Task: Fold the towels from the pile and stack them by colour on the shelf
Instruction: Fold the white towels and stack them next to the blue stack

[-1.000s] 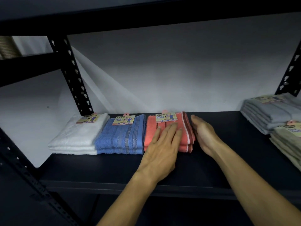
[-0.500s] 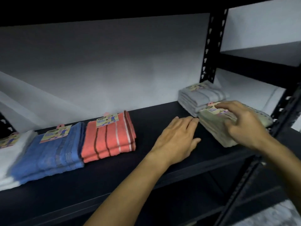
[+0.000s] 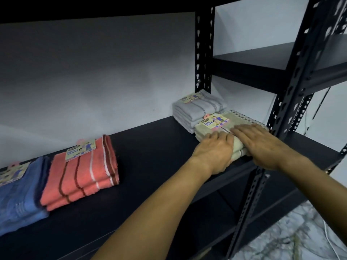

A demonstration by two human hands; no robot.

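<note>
Folded coral terry towel stack (image 3: 80,177): dark red and white stripes
Folded blue terry towel stack (image 3: 20,199): plain blue
Folded grey towel stack (image 3: 195,109): thin dark stripes
Folded beige towel stack (image 3: 238,119): dotted edge
Metal shelf (image 3: 150,147): black

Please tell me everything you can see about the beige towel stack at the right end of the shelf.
The beige towel stack is a low pile of folded, soft-looking terry towels with a dotted trim on the far edge. A paper "Face Towel" label lies on top. It sits on the dark shelf, directly in front of the grey towel stack. The left hand and right hand rest flat on it.
</note>
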